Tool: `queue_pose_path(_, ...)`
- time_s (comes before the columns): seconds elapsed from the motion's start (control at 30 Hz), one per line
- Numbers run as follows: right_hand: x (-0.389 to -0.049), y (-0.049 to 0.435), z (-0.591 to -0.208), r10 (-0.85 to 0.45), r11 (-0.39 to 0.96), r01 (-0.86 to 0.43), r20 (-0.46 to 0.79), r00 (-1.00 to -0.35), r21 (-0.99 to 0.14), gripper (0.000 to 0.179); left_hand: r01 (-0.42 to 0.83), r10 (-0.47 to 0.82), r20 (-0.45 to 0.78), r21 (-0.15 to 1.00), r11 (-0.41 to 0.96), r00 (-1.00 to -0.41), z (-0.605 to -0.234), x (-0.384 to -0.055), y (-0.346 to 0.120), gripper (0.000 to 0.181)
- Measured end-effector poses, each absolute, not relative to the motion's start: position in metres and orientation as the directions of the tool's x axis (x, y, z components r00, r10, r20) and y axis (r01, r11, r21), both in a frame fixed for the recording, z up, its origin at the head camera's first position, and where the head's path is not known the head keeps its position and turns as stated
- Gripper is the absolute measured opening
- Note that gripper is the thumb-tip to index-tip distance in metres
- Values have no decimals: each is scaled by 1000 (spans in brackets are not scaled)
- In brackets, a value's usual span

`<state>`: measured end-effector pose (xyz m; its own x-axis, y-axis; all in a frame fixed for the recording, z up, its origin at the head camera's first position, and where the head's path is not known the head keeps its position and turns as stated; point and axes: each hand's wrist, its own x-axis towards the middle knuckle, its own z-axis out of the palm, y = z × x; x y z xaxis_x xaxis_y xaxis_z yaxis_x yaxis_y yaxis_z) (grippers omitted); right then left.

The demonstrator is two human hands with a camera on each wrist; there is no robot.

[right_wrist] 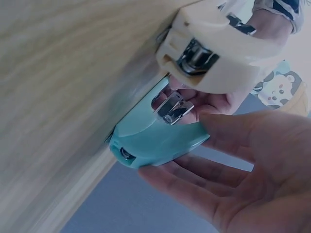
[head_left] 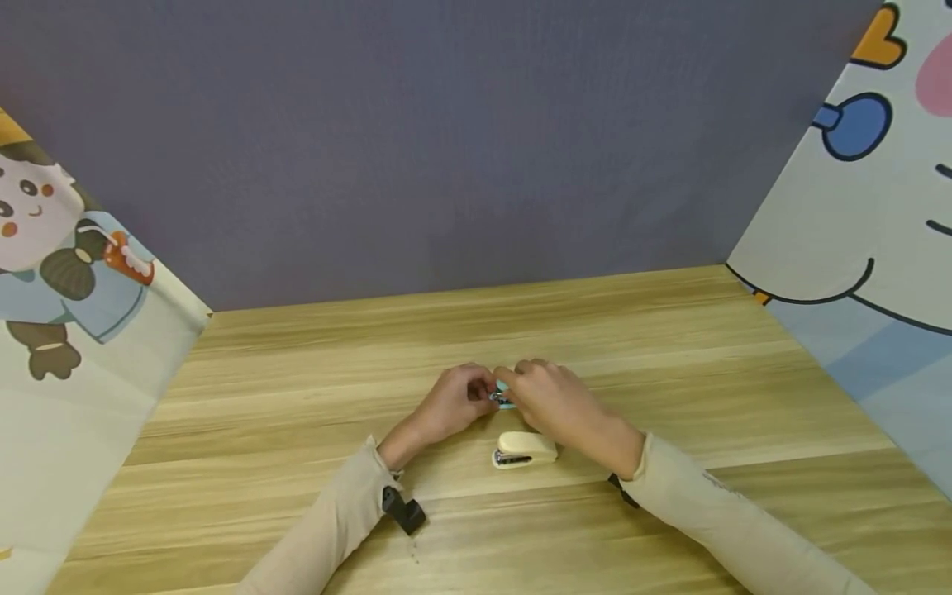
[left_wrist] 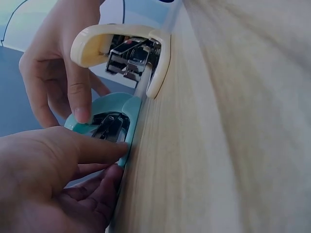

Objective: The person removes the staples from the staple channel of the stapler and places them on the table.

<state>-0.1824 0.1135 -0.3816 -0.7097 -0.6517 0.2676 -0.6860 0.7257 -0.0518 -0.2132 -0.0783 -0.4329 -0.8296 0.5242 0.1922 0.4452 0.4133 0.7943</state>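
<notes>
A small teal stapler [right_wrist: 155, 141] stands on the table between both hands, its metal staple mechanism showing under the raised top arm. My left hand [head_left: 452, 401] pinches the front end of its base between thumb and finger, low at the tabletop. From the other side, my right hand [head_left: 558, 401] grips the top arm, thumb at the front tip and fingers along the far side in the right wrist view. Most of the teal body is covered by the hands in the head view. Nearer the person sits a cream stapler [head_left: 528, 446], untouched, with its front pointing left.
The wood-grain table [head_left: 297, 372] ends at a dark grey panel [head_left: 461, 149] at the back. Cartoon-printed panels stand on the left [head_left: 111, 347] and right [head_left: 818, 231]. Black wrist mounts [head_left: 403, 511] stick out beside the sleeves.
</notes>
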Motion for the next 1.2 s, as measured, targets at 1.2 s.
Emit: queue_pose_path(1.2,-189,142,-383,-425,575,-499,285,-859,-648,7,454,553,161,770,448,-818,-434,-214,-79,14)
